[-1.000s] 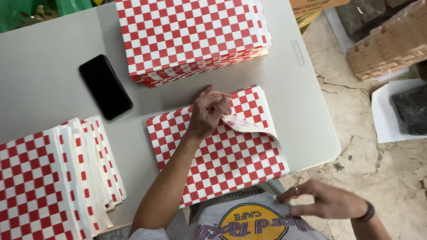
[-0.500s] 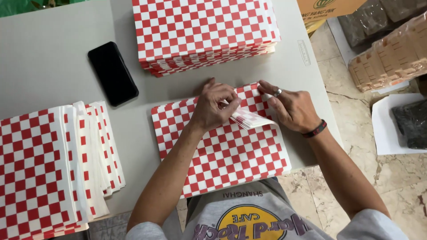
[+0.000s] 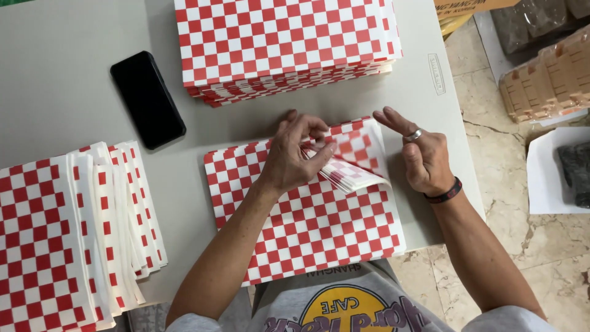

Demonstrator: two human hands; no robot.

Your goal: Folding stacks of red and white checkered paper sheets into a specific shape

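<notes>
Black phone (image 3: 147, 98) lying flat on the grey table, left of the far stack, dark screen up, slightly tilted. Small rectangular label (image 3: 436, 74) stuck near the table's right edge, pale with a thin dark outline. Corner of a tan cardboard box (image 3: 470, 6) at the top right, beyond the table. Clear plastic-wrapped bundle of brown cardboard pieces (image 3: 550, 80) on the floor to the right, just below 2 dark bagged packs (image 3: 541, 15) at the top right corner. Further down, 1 dark grey bagged item (image 3: 574, 172) resting on a white sheet (image 3: 544, 184) at the right edge.
</notes>
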